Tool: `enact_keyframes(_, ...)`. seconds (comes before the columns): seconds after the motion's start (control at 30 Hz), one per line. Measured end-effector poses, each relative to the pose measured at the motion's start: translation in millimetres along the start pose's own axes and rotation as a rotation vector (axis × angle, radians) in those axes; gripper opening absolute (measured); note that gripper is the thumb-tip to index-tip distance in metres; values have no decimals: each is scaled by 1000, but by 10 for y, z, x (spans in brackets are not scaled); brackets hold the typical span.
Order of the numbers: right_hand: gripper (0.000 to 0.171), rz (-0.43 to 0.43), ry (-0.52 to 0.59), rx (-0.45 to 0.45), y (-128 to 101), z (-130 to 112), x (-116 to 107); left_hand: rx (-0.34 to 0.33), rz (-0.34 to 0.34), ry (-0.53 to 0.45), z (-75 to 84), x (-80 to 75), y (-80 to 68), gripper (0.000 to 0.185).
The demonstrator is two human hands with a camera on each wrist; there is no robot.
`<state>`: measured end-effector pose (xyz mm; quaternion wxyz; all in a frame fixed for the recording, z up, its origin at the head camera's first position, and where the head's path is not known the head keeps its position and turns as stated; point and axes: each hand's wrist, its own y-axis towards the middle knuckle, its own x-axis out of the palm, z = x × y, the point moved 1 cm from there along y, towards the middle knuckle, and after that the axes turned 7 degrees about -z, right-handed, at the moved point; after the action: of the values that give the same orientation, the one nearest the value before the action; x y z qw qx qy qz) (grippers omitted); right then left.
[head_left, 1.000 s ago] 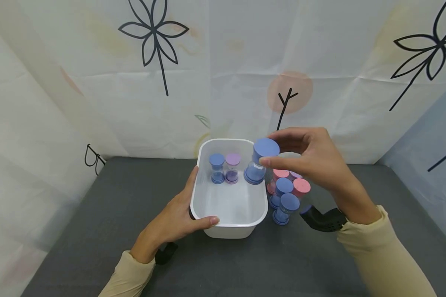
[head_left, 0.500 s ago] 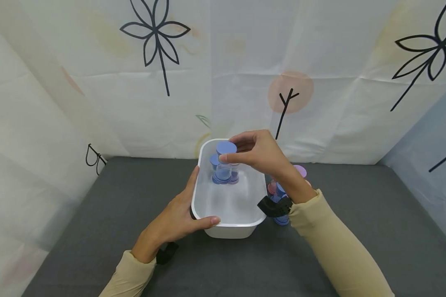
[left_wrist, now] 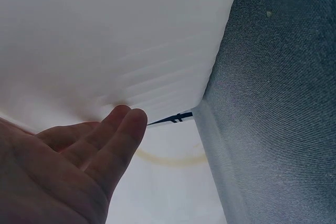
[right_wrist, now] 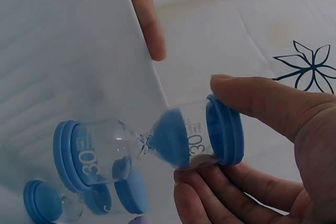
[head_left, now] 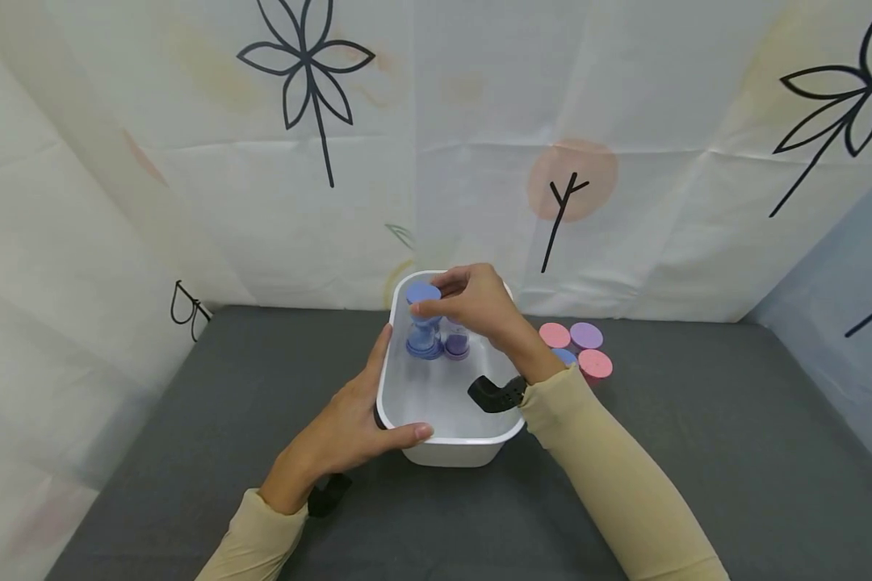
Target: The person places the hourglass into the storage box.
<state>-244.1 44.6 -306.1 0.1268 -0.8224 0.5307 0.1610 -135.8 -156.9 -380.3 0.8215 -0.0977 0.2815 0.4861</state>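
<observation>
My right hand (head_left: 475,303) pinches a blue-capped hourglass (right_wrist: 194,135) marked "30" near its top cap, between thumb and fingers. It is upright in the back left of the white tub (head_left: 443,407); whether its base touches the floor I cannot tell. A second blue hourglass (right_wrist: 42,203) stands close by, mostly hidden behind it in the head view. Beside them stands a purple hourglass (head_left: 456,345), its top covered by the hand. My left hand (head_left: 349,424) grips the tub's near-left corner, thumb over the rim and fingers (left_wrist: 118,140) against the outer wall.
Right of the tub, several more hourglasses stand on the dark grey table (head_left: 189,452), among them a pink one (head_left: 594,365) and a purple one (head_left: 586,334). My right forearm partly covers this group. A patterned white cloth (head_left: 465,97) hangs behind the table.
The right hand has carried the blue hourglass left from above the tub's right rim into its back left, lowering it near the other two. The left hand has kept its grip.
</observation>
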Motion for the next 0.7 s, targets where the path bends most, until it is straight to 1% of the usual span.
enact_keyframes(0.1, 47, -3, -14, 15, 6, 33, 7, 6, -6, 4, 3, 0, 5, 125)
enact_keyframes(0.27, 45, -45, -13, 15, 22, 106, 21, 25, -10, 13, -12, -3, 9, 123)
enact_keyframes(0.43, 43, -76, -13, 27, 31, 171, 38, 25, -7, 13, -1, -2, 3, 123)
enact_keyframes(0.7, 44, -112, -83, 32, 46, 229, 60, 18, 4, 45, 12, -5, -3, 124)
